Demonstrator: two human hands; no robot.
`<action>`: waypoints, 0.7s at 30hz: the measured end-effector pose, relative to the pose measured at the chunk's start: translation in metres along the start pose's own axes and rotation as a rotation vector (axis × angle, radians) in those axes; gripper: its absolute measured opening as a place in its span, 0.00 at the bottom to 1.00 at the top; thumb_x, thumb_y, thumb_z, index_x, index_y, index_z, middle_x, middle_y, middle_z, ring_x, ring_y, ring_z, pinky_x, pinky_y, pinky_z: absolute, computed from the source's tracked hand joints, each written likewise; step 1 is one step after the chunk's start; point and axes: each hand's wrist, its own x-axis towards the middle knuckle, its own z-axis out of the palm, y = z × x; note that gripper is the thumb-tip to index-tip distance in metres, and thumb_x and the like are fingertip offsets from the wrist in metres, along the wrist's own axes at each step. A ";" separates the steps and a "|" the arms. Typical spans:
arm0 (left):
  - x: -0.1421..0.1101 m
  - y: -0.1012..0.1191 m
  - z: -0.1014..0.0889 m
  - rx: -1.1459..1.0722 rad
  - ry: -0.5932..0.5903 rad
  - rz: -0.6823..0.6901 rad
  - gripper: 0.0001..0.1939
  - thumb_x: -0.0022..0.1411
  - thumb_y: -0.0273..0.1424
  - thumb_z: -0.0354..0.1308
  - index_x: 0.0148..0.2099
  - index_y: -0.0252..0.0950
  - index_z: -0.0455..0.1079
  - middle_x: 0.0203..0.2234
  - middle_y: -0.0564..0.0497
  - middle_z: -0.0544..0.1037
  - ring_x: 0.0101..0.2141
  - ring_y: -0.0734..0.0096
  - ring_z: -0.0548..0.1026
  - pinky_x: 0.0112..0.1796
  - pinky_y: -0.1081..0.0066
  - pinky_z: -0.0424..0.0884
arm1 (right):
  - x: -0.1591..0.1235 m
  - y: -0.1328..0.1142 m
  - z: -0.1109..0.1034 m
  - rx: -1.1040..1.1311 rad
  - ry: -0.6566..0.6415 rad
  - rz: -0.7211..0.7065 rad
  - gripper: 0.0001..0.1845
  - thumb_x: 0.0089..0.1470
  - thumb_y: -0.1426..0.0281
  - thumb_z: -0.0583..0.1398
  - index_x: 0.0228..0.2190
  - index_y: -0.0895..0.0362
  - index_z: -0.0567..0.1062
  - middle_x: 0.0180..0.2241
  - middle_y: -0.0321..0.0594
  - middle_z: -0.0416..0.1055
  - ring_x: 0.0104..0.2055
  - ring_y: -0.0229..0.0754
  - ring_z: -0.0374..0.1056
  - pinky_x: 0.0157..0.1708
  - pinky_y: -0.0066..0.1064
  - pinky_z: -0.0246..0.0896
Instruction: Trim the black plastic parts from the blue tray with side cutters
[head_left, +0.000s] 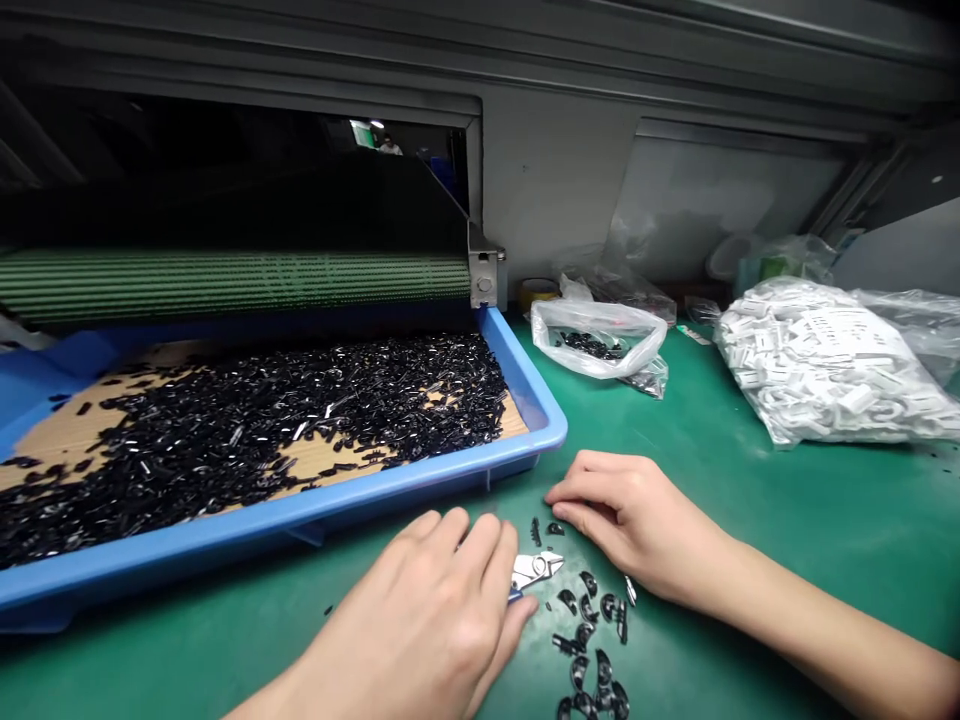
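Note:
My left hand [454, 600], palm down, is wrapped over a pair of side cutters [538, 568]. Their silver jaws point right, and a bit of blue handle shows beside the thumb. To the right, my right hand [637, 520] has its thumb and fingertips pinched together just above the table; anything between them is hidden. A small shiny metal piece [631, 592] pokes out below that hand. Between and below both hands lie several small curved black plastic parts [586, 608], some glossy. A thin toothed black piece [535, 531] is near the right fingertips.
A blue tray [551, 425] full of small black parts fills the left side, under a green ribbed conveyor belt [247, 285]. Behind my right hand are an open clear bag [637, 330] with black parts and a bulging bag of white parts [832, 370] on the green table [720, 480].

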 end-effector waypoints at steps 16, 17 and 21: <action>0.008 0.008 0.000 -0.019 -0.037 -0.079 0.14 0.74 0.32 0.52 0.50 0.30 0.75 0.37 0.43 0.77 0.37 0.50 0.78 0.36 0.49 0.79 | -0.015 -0.016 -0.032 -0.065 -0.196 -0.004 0.09 0.66 0.77 0.57 0.40 0.57 0.78 0.35 0.38 0.73 0.36 0.40 0.68 0.39 0.31 0.61; 0.008 0.008 0.000 -0.024 -0.040 -0.077 0.14 0.74 0.32 0.51 0.50 0.30 0.75 0.37 0.43 0.77 0.37 0.49 0.78 0.35 0.49 0.79 | -0.017 -0.018 -0.036 -0.035 -0.209 -0.013 0.09 0.65 0.78 0.58 0.41 0.57 0.78 0.35 0.37 0.73 0.37 0.39 0.69 0.39 0.30 0.61; 0.008 0.005 0.001 -0.049 -0.017 -0.065 0.14 0.75 0.33 0.50 0.51 0.31 0.75 0.36 0.44 0.76 0.36 0.52 0.77 0.37 0.50 0.79 | -0.027 -0.027 -0.042 0.030 -0.289 -0.016 0.05 0.62 0.75 0.64 0.38 0.54 0.80 0.35 0.34 0.72 0.36 0.37 0.69 0.38 0.27 0.61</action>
